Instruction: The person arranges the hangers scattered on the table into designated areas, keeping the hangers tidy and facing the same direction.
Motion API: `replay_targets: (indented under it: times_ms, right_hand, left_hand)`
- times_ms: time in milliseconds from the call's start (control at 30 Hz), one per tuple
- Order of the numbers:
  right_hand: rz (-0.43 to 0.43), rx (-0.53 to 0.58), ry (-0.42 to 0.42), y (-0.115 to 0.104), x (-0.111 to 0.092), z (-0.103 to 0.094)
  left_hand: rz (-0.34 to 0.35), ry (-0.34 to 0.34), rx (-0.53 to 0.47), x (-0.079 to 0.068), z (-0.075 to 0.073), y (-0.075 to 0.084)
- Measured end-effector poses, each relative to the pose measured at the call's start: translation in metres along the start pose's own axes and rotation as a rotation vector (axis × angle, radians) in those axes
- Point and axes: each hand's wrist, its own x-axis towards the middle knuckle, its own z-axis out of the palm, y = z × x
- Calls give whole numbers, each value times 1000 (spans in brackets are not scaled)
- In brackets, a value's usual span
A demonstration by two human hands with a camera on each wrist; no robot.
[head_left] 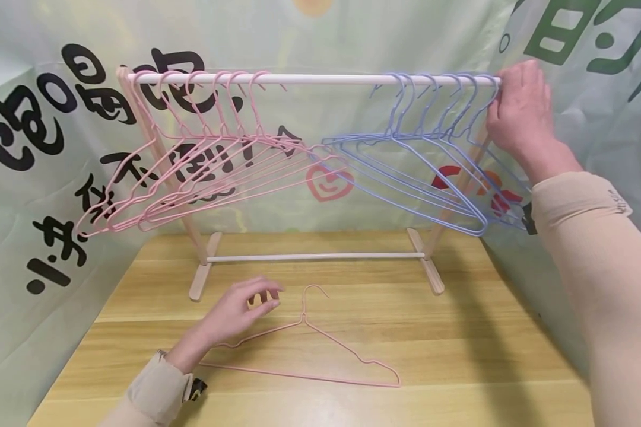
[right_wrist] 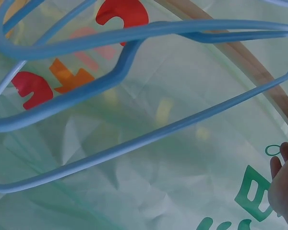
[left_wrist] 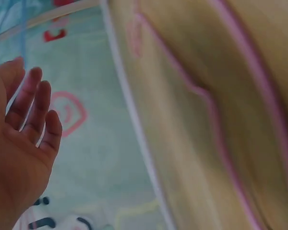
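Observation:
A pink wire hanger (head_left: 299, 375) lies flat on the wooden table, its hook pointing toward the rack. My left hand (head_left: 235, 311) is over its left shoulder, fingers loosely bent with nothing between them; the left wrist view shows the palm and spread fingers. At the upper right, my right hand (head_left: 523, 112) grips the end of the clothes rack's white rail (head_left: 326, 79), beside the last blue hanger. Several pink hangers (head_left: 235, 137) hang on the rail's left half and several blue hangers (head_left: 392, 135) on its right. The right wrist view shows blue hangers (right_wrist: 115, 151) close up.
The rack's wooden feet (head_left: 432, 276) stand near the back of the table (head_left: 432, 356), joined by a low white bar (head_left: 315, 257). A printed cloth backdrop (head_left: 363, 35) surrounds the back and sides. The hanging pink and blue hangers come close together mid-rail.

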Motion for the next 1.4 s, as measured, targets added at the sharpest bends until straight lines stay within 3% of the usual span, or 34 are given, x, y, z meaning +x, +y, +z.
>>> replay_targets:
  times_ms: [467,767,1067,1400]
  right_hand:
    - [21,4,-28,0,-2,-2]
    - [9,9,-18,0,-2,-1]
    - [12,8,-18,-1,-1,-3]
    - [20,5,-24,-2,0,-3]
  left_hand:
    - [-50,-314,-60,-15,17,-30]
    - [-82,-465,14,-18,14,-39]
    - [-54,-469,49,-17,14,-41]
    - [-74,-424,44,-14,16,-38]
